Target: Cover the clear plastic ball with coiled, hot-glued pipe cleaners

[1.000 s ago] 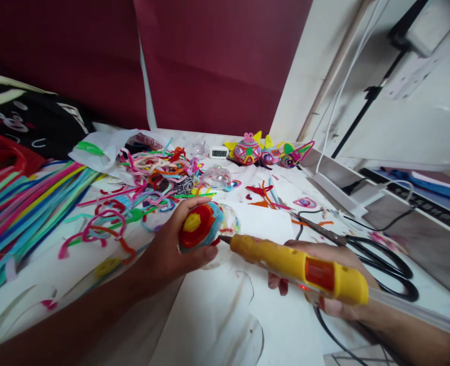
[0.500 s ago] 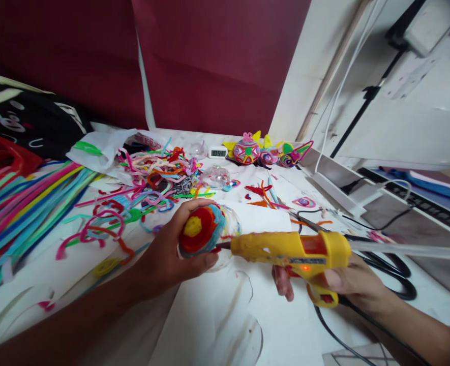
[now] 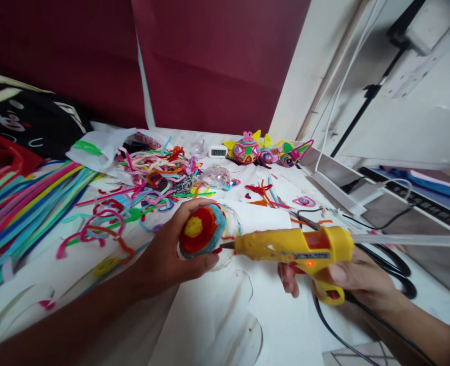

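Note:
My left hand [image 3: 175, 254] is closed round a clear ball [image 3: 230, 229] partly covered with coiled pipe cleaners. Its near end carries rings of yellow, red, orange and blue [image 3: 204, 229]. My right hand [image 3: 356, 277] grips a yellow glue gun [image 3: 293, 246] by its handle, with an orange light lit on its side. A clear glue stick [image 3: 408, 240] sticks out of the gun's back. The dark nozzle [image 3: 228, 245] points left at the lower edge of the ball; whether it touches is too small to tell. White paper [image 3: 243, 310] lies below.
Loose pipe cleaners [image 3: 159, 170] are heaped left of centre, with long straight ones [image 3: 30, 208] at far left. Several decorated balls [image 3: 246, 148] stand at the back near a small digital clock [image 3: 217, 151]. Scissors [image 3: 304, 219] and black cable [image 3: 392, 269] lie at right.
The glue gun has shifted slightly to the right, its nozzle drawing a little away from where it was on the ball. My left hand and the ball have stayed almost still.

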